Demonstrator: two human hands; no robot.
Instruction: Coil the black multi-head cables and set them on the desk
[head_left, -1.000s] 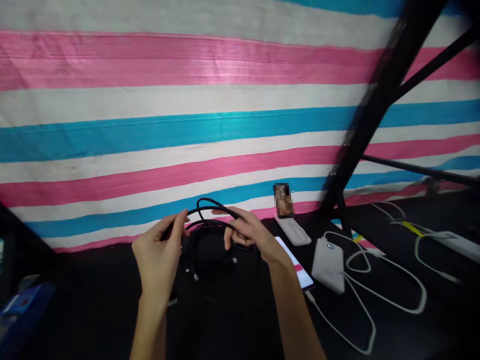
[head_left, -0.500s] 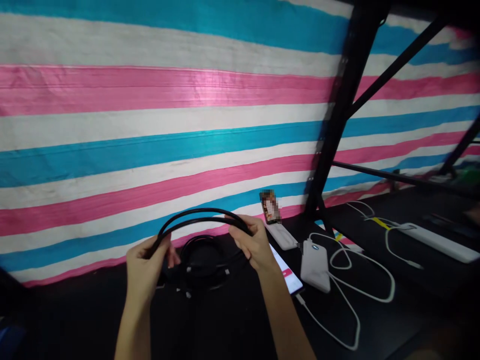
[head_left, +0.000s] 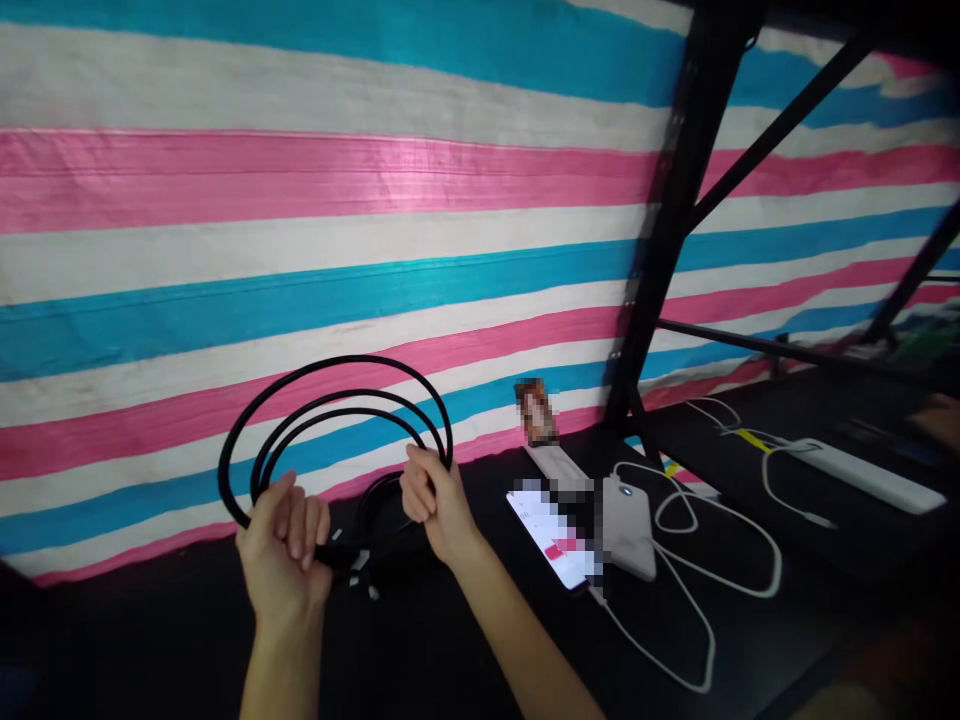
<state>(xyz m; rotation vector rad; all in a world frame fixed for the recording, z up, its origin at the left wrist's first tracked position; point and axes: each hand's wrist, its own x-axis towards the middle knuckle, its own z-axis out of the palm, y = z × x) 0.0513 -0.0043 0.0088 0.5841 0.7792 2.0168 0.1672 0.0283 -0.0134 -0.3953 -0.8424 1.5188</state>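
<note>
A black cable rises above my hands in several loops that stand upright against the striped sheet. My left hand is closed around the lower left side of the loops, its fingers curled towards me. On the other side, my right hand pinches the loops between thumb and fingers. Behind and between the hands, another black coil lies on the dark table, partly hidden. Small pale connector ends show beside my left hand; which cable they belong to I cannot tell.
To the right lie a lit phone, a white power bank and a looping white cable. A second phone leans at the sheet. Farther right are a white power strip, a black metal post and another person's hand.
The cable loops have opened wider and stand higher. My right hand has moved left, closer to my left hand, uncovering the lit phone. My left hand has turned with its fingers curled in.
</note>
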